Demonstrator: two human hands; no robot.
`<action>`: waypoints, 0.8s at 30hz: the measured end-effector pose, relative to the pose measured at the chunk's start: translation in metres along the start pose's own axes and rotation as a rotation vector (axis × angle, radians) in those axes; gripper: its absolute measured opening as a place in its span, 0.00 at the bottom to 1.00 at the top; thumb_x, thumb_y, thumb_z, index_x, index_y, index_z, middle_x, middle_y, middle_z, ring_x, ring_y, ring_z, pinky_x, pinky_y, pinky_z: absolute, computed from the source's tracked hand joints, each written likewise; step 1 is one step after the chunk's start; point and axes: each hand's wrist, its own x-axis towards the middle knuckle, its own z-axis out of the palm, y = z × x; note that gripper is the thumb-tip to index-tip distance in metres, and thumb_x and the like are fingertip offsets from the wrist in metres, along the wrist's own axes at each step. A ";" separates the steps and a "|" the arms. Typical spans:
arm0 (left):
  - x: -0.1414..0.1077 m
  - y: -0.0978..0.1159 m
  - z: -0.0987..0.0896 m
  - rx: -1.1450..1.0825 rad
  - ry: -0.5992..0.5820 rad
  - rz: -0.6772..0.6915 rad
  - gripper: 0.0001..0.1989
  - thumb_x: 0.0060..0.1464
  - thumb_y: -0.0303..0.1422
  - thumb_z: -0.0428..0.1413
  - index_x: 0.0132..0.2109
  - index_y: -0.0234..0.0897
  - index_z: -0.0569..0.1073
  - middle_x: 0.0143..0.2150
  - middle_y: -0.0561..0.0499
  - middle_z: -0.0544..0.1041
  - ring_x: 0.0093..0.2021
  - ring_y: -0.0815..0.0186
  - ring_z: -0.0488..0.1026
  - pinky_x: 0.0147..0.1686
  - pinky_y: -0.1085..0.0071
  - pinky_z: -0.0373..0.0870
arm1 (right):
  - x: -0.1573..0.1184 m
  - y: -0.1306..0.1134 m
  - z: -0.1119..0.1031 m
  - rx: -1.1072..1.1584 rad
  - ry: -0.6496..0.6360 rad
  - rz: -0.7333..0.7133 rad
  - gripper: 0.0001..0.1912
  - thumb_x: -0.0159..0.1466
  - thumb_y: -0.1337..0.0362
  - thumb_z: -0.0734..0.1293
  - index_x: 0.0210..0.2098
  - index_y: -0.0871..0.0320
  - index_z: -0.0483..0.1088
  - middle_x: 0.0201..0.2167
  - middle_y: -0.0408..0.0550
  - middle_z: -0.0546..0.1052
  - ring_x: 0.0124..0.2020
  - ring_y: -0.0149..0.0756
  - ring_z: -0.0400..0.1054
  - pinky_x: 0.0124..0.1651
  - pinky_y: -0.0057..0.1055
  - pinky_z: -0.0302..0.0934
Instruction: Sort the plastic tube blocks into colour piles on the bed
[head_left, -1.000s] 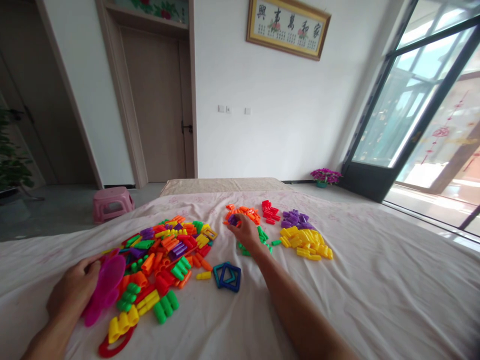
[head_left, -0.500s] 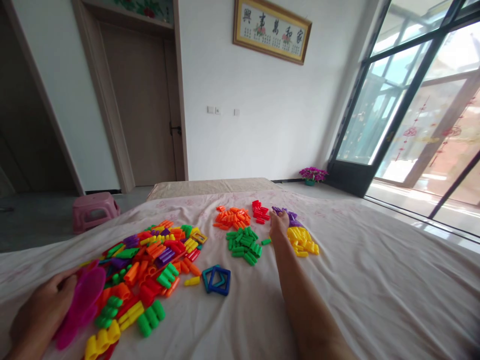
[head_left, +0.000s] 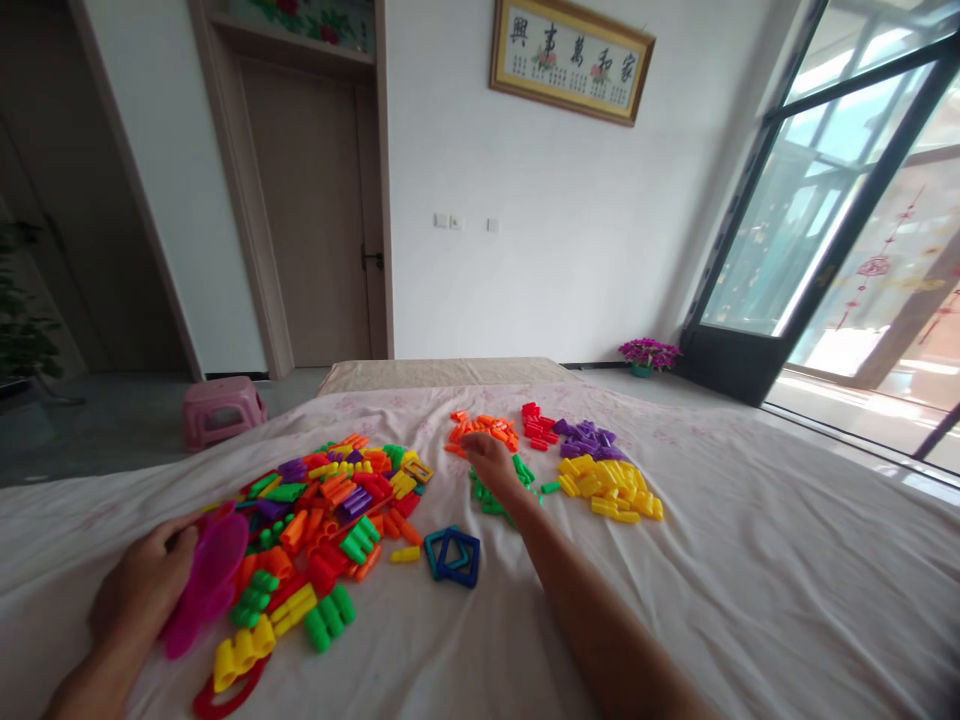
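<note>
At the left edge of the mixed pile of plastic building blocks [head_left: 330,560], my left hand [head_left: 142,580] is closed on a flat, see-through magenta plastic piece [head_left: 208,590]. My right hand [head_left: 491,462] is over the sorted heaps, between the orange blocks [head_left: 499,428] and the green blocks [head_left: 489,497], partly covering both. Its fingers are curled; whatever may be in them is hidden. Farther right lie small heaps of red blocks [head_left: 536,428], purple blocks [head_left: 589,440] and yellow blocks [head_left: 611,487]. One green block [head_left: 551,488] lies apart beside its heap.
Two square plastic frames [head_left: 459,558], blue and teal, overlap near a lone yellow block [head_left: 405,554]. A red ring-shaped piece [head_left: 232,695] sits at the near left. Everything rests on a wrinkled pale cloth [head_left: 750,560]. A pink stool [head_left: 223,412] stands beyond at left.
My right hand has moved left from the purple heap to the orange and green heaps. My left hand still holds the magenta piece. The view has turned slightly left.
</note>
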 end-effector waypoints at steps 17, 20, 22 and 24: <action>-0.007 0.014 -0.009 -0.088 -0.051 -0.086 0.28 0.60 0.48 0.40 0.57 0.42 0.74 0.50 0.39 0.78 0.43 0.49 0.76 0.38 0.62 0.68 | -0.009 -0.020 0.054 -0.510 -0.247 -0.006 0.13 0.64 0.55 0.67 0.38 0.58 0.77 0.34 0.48 0.79 0.35 0.35 0.72 0.35 0.26 0.58; -0.007 0.015 -0.010 -0.082 -0.048 -0.081 0.28 0.61 0.47 0.40 0.56 0.42 0.74 0.50 0.39 0.79 0.42 0.49 0.76 0.38 0.61 0.68 | -0.009 -0.010 0.043 -0.224 -0.241 0.048 0.12 0.62 0.56 0.67 0.36 0.58 0.77 0.27 0.44 0.77 0.28 0.32 0.69 0.30 0.24 0.58; -0.008 0.015 -0.011 -0.072 -0.046 -0.083 0.28 0.60 0.47 0.40 0.56 0.42 0.74 0.50 0.39 0.79 0.42 0.49 0.76 0.37 0.62 0.68 | -0.010 -0.007 0.034 -0.003 -0.261 0.118 0.13 0.60 0.57 0.68 0.37 0.59 0.76 0.25 0.43 0.75 0.25 0.30 0.67 0.28 0.24 0.59; -0.008 0.015 -0.011 -0.065 -0.045 -0.085 0.28 0.60 0.47 0.40 0.56 0.42 0.74 0.49 0.39 0.79 0.41 0.50 0.76 0.36 0.62 0.68 | -0.012 -0.007 0.026 0.163 -0.247 0.180 0.13 0.57 0.57 0.69 0.36 0.60 0.75 0.24 0.42 0.73 0.23 0.29 0.66 0.27 0.24 0.60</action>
